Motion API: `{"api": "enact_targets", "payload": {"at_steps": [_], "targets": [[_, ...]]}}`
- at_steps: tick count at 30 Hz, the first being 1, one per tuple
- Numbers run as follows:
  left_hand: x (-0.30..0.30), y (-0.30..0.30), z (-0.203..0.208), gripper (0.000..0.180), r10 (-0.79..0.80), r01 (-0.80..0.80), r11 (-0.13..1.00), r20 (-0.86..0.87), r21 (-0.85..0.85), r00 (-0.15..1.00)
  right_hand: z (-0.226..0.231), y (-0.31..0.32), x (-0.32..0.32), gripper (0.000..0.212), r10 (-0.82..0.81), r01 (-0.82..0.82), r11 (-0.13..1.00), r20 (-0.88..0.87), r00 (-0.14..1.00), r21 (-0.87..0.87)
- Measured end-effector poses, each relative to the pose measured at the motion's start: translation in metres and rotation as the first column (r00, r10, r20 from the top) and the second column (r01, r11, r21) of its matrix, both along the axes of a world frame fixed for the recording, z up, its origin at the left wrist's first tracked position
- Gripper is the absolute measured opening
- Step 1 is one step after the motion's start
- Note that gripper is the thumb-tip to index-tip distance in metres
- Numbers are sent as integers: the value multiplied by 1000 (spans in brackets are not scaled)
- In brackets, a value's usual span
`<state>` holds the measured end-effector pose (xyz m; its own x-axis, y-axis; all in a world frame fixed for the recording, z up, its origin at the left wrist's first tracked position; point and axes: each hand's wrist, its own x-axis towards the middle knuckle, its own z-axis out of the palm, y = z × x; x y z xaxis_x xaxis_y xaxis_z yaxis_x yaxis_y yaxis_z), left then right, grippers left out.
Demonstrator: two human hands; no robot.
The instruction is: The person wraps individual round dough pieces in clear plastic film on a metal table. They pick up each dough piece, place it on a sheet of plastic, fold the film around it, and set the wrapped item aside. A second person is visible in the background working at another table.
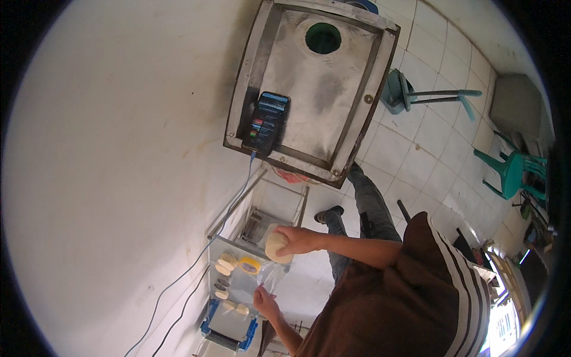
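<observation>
My right hand [293, 241] is wrapped round a pale, round, thick piece [277, 247], perhaps a stack of discs; its exact kind does not show. Below it, my left hand [266, 301] pinches a clear plastic bag or film [271, 276], which hangs between the two hands. Next to the film, a yellow ring like a roll of tape [249, 265] lies on the small table [239, 287]. Pale round pieces [226, 263] sit along the wall side, with more pale pieces [235, 307] near my left hand. Small grey discs [222, 282] lie among them.
A clear box with blue clips [229, 327] stands at the table's end. A metal-topped cabinet [315, 89] bears a phone [266, 122] on a blue cable [196, 262] along the wall. A dustpan [397, 92] and a green plastic chair [508, 172] stand on the tiled floor [410, 149].
</observation>
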<state>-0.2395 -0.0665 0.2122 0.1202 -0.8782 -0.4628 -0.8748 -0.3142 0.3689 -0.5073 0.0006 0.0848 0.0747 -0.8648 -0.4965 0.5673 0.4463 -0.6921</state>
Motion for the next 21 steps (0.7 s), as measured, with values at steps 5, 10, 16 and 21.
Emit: {"api": "enact_targets", "payload": {"at_steps": [5,10,16,21], "targets": [[-11,-3,0,32,-54,51,997,57,51,997,-3,6,-3,63,-1,1,1000,1,1000,26],[-22,-4,0,33,-102,94,993,126,68,987,-12,7,2,65,-24,23,1000,-56,998,-14],[-38,-6,0,34,-240,239,971,114,24,964,-9,10,-5,65,-10,8,1000,-91,996,-22],[-43,-8,-3,34,-162,163,987,57,-11,985,14,2,-23,62,-81,60,992,-198,977,-111]]}}
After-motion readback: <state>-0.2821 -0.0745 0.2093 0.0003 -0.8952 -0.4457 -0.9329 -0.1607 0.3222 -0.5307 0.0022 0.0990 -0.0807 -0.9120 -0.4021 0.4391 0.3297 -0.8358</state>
